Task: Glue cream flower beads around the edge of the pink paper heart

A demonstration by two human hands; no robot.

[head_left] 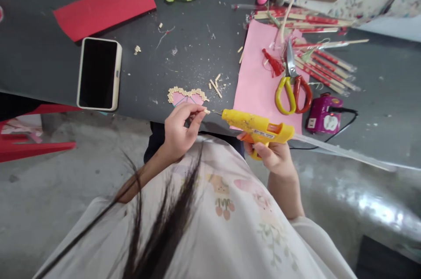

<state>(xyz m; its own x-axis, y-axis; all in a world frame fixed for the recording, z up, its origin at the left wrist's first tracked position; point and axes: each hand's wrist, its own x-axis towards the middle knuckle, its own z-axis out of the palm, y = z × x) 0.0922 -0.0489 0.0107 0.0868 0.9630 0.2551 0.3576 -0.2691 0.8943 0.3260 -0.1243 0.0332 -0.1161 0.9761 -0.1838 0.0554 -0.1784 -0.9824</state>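
Observation:
My right hand [274, 156] grips a yellow hot glue gun [253, 125] by its handle, with a long clear glue stick [342, 152] trailing from its back. The gun's metal nozzle points left, at or very near a small pale wooden piece [206, 112] pinched between the thumb and finger of my left hand [182, 132]. Just beyond that hand, a pink heart-shaped piece [187, 97] lies at the table edge, its upper rim lined with small pale wooden bits. My fingers cover its lower part. Short cut sticks [215, 88] are scattered to its right.
Scissors [291, 81] and a red tassel [273, 63] lie on a pink sheet [251, 77]. Beside them are red-wrapped sticks [325, 66] and a purple box [324, 114] with a black cable. A phone [98, 73] and red card [105, 7] lie left.

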